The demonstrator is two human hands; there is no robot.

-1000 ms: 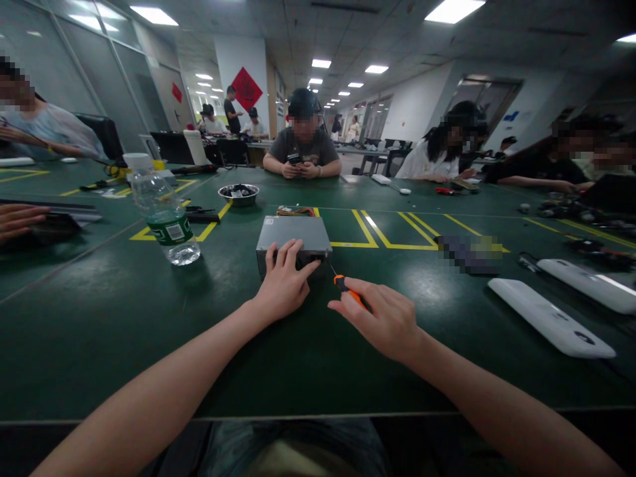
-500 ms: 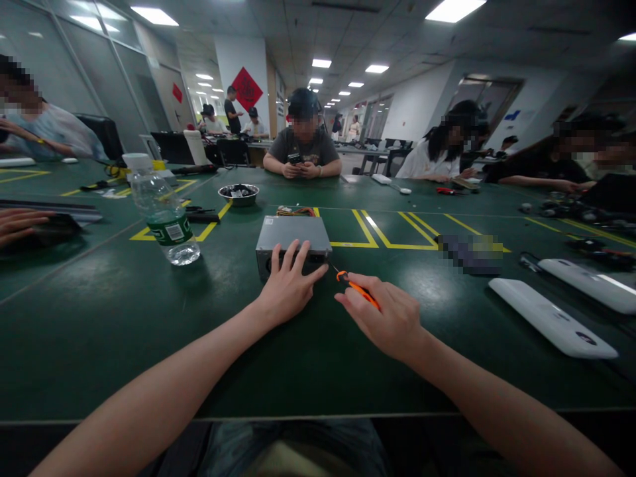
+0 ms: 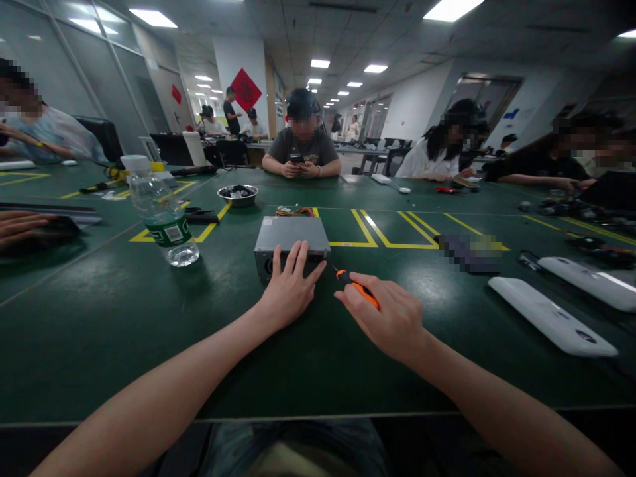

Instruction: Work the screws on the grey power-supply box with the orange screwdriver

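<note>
A grey metal computer power supply [image 3: 292,232] lies on the green table in front of me, with a bundle of coloured wires [image 3: 295,212] at its far side. My left hand [image 3: 289,291] rests against its near face and top edge, fingers spread, hiding part of the fan side. In my right hand [image 3: 390,315] is a screwdriver [image 3: 362,291] with an orange and black handle. Its thin shaft points at the right near edge of the power supply; whether the tip touches is too small to tell.
A water bottle [image 3: 166,218] stands left of the power supply, with a metal bowl [image 3: 237,194] of small parts behind. White elongated devices [image 3: 551,317] lie at right, near a blurred dark object [image 3: 467,253]. Another person's hand [image 3: 24,225] is at far left. Several people sit around the table.
The screwdriver handle has turned in my right hand, showing a different pattern of orange and black. My left hand stays on the power supply.
</note>
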